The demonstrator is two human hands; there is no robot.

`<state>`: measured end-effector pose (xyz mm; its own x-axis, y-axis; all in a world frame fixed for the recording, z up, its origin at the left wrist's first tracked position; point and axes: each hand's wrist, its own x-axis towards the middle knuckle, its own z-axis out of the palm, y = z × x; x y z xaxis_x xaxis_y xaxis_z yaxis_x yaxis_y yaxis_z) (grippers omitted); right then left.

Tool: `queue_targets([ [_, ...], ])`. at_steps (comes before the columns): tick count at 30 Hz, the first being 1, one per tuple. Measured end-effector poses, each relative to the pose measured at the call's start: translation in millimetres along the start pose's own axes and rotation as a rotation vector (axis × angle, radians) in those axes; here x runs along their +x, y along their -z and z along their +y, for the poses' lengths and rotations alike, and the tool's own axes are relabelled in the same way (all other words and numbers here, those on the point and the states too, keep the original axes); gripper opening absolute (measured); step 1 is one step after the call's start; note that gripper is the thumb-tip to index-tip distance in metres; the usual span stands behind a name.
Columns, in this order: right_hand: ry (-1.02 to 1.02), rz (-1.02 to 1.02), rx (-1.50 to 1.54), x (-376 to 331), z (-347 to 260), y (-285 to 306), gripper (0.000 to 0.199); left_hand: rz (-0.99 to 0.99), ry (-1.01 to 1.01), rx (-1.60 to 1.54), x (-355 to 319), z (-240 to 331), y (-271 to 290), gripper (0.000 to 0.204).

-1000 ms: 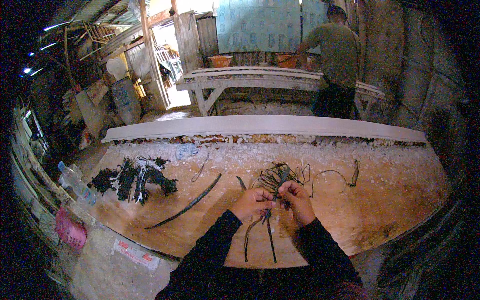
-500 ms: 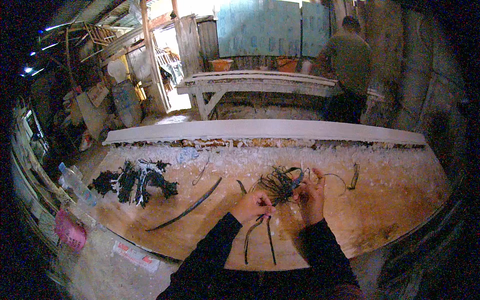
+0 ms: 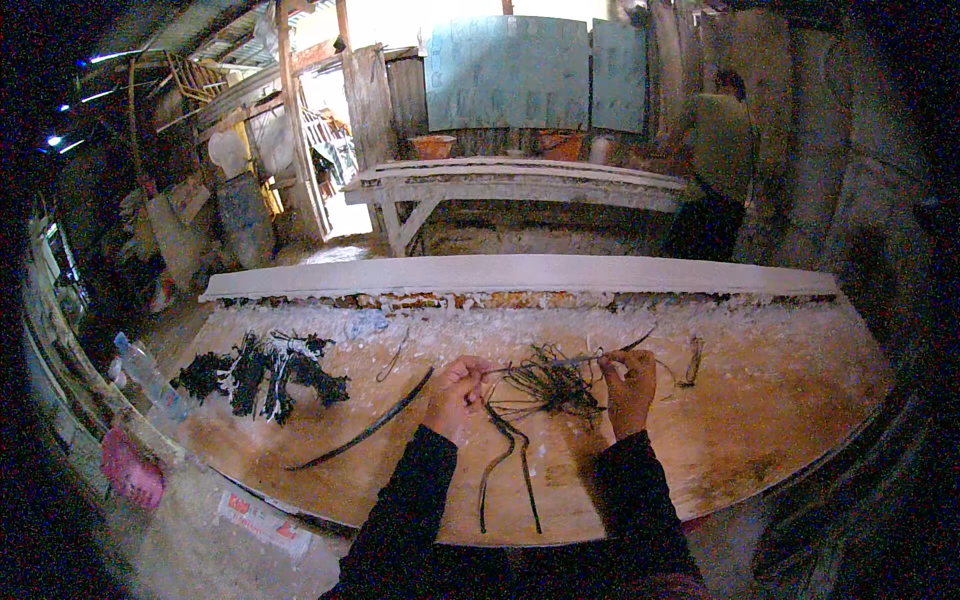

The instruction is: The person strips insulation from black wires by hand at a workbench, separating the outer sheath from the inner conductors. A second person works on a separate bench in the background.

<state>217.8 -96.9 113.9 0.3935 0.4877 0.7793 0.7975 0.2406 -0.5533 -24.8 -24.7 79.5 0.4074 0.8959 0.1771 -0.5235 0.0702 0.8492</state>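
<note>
A thin dark strip [image 3: 545, 363] is stretched between my two hands, above the table. My left hand [image 3: 457, 398] is closed and pinches its left end. My right hand [image 3: 630, 388] pinches it farther along, and its tip sticks out past the fingers. Just behind, a loose tangle of dark strands [image 3: 553, 388] lies on the wood. From beside my left hand two bent black strips [image 3: 527, 470] run toward the table's near edge; whether the fingers also hold them is hidden. Left of that hand lies a longer, curved black strip [image 3: 372, 428].
Black frayed bundles with white bits [image 3: 265, 375] lie at the table's left. A white ledge [image 3: 520, 276] runs along the far edge. A clear bottle [image 3: 150, 372] and a pink basket [image 3: 131, 470] are at far left. Behind, a person [image 3: 718, 165] stands at another bench [image 3: 510, 182].
My hands have drawn apart, the left one moving left, and the strip now spans between them. The two bent strips have shifted slightly. The person behind appears farther right.
</note>
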Motion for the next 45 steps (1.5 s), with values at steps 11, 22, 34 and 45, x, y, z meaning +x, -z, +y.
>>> queue_targets([
  [11, -0.379, -0.494, 0.627, -11, 1, -12, 0.011, 0.392, -0.137, 0.218, -5, 35, 24, 0.02],
  [22, -0.612, -0.734, 0.854, -4, -9, 2, 0.016, 0.513, -0.396, -0.036, -5, 46, 64, 0.028],
  [34, -0.674, -0.762, 1.081, -7, 9, 1, 0.012, 0.741, -0.75, 0.958, -7, 47, 59, 0.018],
  [45, -0.929, -0.293, 1.718, 3, 4, 11, 0.01, 0.475, -0.392, 1.423, 0, 15, 45, 0.012],
])
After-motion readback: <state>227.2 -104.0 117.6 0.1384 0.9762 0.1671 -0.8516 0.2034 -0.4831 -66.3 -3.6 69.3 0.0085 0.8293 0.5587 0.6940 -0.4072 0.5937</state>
